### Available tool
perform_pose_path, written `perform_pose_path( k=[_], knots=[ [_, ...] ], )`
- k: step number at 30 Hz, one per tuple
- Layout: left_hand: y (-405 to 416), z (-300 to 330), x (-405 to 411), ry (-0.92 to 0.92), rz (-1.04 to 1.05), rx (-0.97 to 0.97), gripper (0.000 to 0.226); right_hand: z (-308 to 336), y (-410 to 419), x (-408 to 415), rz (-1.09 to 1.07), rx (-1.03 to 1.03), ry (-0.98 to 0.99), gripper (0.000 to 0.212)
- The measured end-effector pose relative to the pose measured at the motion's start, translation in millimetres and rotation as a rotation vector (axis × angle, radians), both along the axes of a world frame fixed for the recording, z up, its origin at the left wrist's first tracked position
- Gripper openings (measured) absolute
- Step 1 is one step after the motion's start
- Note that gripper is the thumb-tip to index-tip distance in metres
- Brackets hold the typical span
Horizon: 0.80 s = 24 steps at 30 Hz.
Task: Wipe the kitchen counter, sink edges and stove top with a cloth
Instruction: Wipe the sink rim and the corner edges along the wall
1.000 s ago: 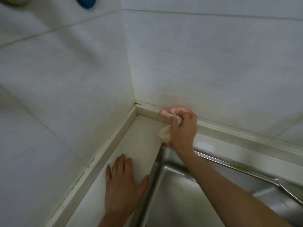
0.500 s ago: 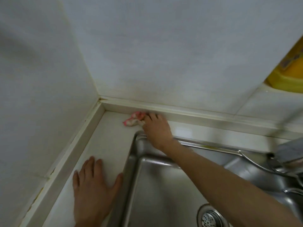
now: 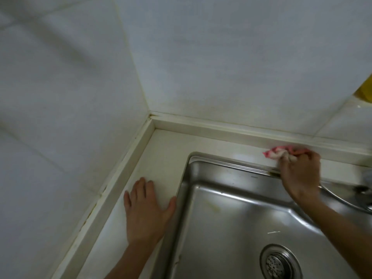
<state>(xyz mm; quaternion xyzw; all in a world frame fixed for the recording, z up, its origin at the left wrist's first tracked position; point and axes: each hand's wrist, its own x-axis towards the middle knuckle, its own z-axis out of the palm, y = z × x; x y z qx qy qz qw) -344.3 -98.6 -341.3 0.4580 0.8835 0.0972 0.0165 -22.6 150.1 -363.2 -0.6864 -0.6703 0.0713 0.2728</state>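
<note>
Filling the upper part of the view, two white tiled walls (image 3: 221,57) meet in a corner, with a pale raised strip (image 3: 211,128) running along their foot. Below them lies one cream counter (image 3: 167,150), and set into it one steel sink (image 3: 231,218) whose rim runs close under the back wall; a single round drain strainer (image 3: 278,263) sits low in the basin. A curved metal tap part (image 3: 342,200) shows at the right edge, blurred, and a yellow object (image 3: 367,87) peeks in at the far right, too cut off to name.

Two bare hands are in view. The left hand (image 3: 146,210) lies flat on the counter beside the sink's left rim, fingers straight and a little spread, thumb out toward the rim, holding nothing. The right hand (image 3: 300,174) reaches across the sink's back rim, fingers curled and bunched around one pink and white cloth (image 3: 280,154).

That cloth sits crumpled on the narrow band of counter between the sink's back rim and the raised strip, touching or just beside the strip. Most of it sticks out leftward past the fingertips; the rest is hidden under the hand.
</note>
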Motion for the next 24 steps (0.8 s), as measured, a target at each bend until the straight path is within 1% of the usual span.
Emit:
perform_pose_path(
  k=[1, 3, 4, 5, 7, 8, 9, 10, 11, 12, 13, 15, 16, 19, 20, 21, 23, 24],
  knots=[
    [-0.4, 0.8, 0.6, -0.012, -0.002, 0.001, 0.08, -1.0, -4.2, -17.7, 0.097, 0.022, 0.087, 0.039],
    [-1.5, 1.4, 0.0, -0.027, -0.004, 0.01, 0.08, 12.3, -27.3, -69.0, 0.258, 0.042, 0.311, 0.024],
    [-2.0, 3.3, -0.1, -0.031, -0.002, 0.009, 0.079, 24.1, -41.4, -100.4, 0.316, 0.053, 0.394, 0.02],
    [-2.5, 4.7, -0.5, -0.042, -0.002, 0.009, 0.078, 33.4, -55.8, -132.8, 0.381, 0.043, 0.457, 0.022],
    [-1.3, 5.8, 1.3, -0.05, 0.0, 0.01, 0.074, 43.2, -80.0, -189.5, 0.572, -0.089, 0.493, 0.03],
    [-0.7, 5.4, 1.3, -0.046, 0.001, 0.014, 0.071, 43.2, -91.1, -212.6, 0.702, -0.168, 0.426, 0.036],
    [-1.0, 3.1, -1.4, -0.041, 0.003, 0.011, 0.069, 39.6, -100.2, -231.4, 0.831, -0.198, 0.275, 0.042],
    [-4.8, 1.3, -4.5, -0.026, 0.002, 0.006, 0.067, 38.4, -110.9, -246.4, 0.929, -0.178, 0.098, 0.047],
    [-0.7, -1.8, -3.0, -0.013, -0.018, 0.023, 0.068, 36.7, -112.4, -247.3, 0.979, -0.125, -0.077, 0.052],
    [-2.7, -4.5, -7.1, 0.014, -0.004, 0.043, 0.071, 38.5, -113.6, -249.0, 1.012, -0.082, -0.162, 0.055],
    [-4.0, -5.7, -13.2, 0.013, 0.011, 0.065, 0.075, 41.9, -111.0, -247.6, 1.022, -0.056, -0.193, 0.054],
    [1.0, -8.3, -14.1, 0.007, 0.043, 0.11, 0.082, 45.3, -91.9, -221.9, 0.922, 0.007, -0.259, 0.047],
    [0.9, -10.0, -14.2, 0.022, 0.06, 0.107, 0.084, 45.8, -80.1, -203.9, 0.826, 0.029, -0.275, 0.045],
    [4.2, -18.7, -14.3, 0.057, -0.073, -0.002, 0.093, 45.3, -48.9, -125.2, 0.549, 0.021, -0.339, 0.045],
    [4.9, -15.4, -11.9, 0.042, -0.082, -0.059, 0.089, 44.4, -42.7, -100.7, 0.487, 0.021, -0.346, 0.046],
    [7.7, -16.9, -8.6, 0.043, -0.045, -0.053, 0.081, 44.9, -38.6, -79.4, 0.43, 0.016, -0.354, 0.046],
    [21.2, -2.2, 3.5, 0.036, -0.065, -0.111, 0.068, 45.5, -31.9, -47.3, 0.338, -0.009, -0.35, 0.041],
    [33.1, 10.3, 15.7, 0.074, -0.074, -0.135, 0.059, 45.1, -30.0, -35.9, 0.309, -0.013, -0.316, 0.037]
  ],
)
